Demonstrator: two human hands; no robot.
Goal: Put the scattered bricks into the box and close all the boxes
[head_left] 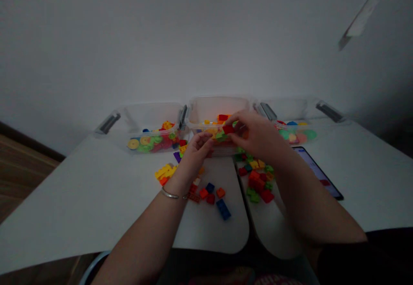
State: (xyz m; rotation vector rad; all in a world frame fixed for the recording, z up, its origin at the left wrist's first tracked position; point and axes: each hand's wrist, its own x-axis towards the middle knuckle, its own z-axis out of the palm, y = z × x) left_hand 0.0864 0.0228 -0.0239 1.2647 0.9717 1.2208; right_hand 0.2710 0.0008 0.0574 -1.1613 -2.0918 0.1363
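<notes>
In front of the middle clear bin, my two hands are close together. Between the fingertips of my right hand [256,135] is a red toy brick [228,129]. It is held against a light green toy brick [221,136]. The fingers of my left hand [197,149] are pinched at the left end of that green brick; exactly where they grip is blurred. Below lie loose bricks, among them a long blue brick [223,209], a small orange brick [220,192] and a yellow group [166,172]. A red and green pile [258,184] lies under my right forearm.
Three clear bins stand along the wall: the left bin [153,109], the middle bin [219,102] and the right bin [290,104], all holding colourful pieces. A phone [319,171] lies at right. A gap [247,203] splits the white table [97,199].
</notes>
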